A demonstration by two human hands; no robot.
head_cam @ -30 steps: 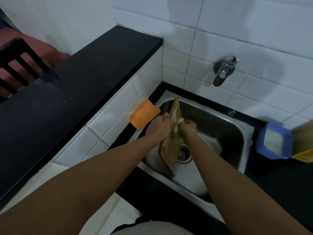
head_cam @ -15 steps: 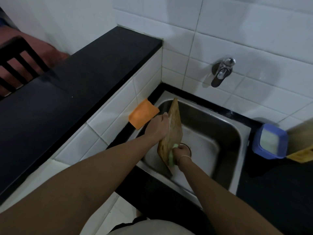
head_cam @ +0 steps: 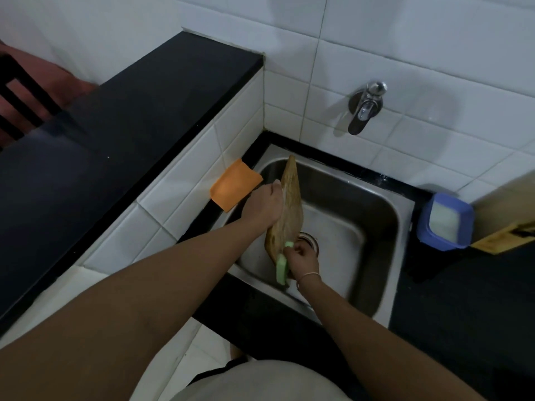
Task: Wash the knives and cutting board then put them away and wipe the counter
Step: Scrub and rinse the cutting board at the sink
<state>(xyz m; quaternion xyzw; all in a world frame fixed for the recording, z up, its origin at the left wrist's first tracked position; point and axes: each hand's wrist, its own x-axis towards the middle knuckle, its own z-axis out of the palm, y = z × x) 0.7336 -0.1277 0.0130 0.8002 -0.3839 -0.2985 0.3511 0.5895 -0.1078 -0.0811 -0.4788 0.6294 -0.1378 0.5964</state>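
Both hands were kept busy over the steel sink (head_cam: 385,224). The left hand (head_cam: 265,205) was closed on the upper left edge of the wooden cutting board (head_cam: 289,206), fingers curled round its rim, and the board was held on edge, tilted, with its lower corner down inside the basin near the drain (head_cam: 311,241). The right hand (head_cam: 302,257) was curled round a light green sponge (head_cam: 281,269), which was pressed against the board's lower end; a thin bangle (head_cam: 308,275) was worn on that wrist.

Against the picture of a second before, the sponge had been brought from the board's upper part, level with the left hand, down to its bottom corner; half a second before it had already been low on the board, and only a slight further drop was seen. The left hand's grip and the board's tilt were little changed.

An orange cloth (head_cam: 235,185) was laid on the sink's left rim, against the white tiled step, just beside the left hand. A chrome tap (head_cam: 365,107) was fixed to the white tiled wall above the basin. On the black counter (head_cam: 463,299) right of the sink, a blue tub (head_cam: 445,221) with pale contents was set, and beside it a yellow object, cut off by the frame. A raised black ledge (head_cam: 130,111) ran along the left, with a dark chair back (head_cam: 20,94) beyond it. No knives could be made out.
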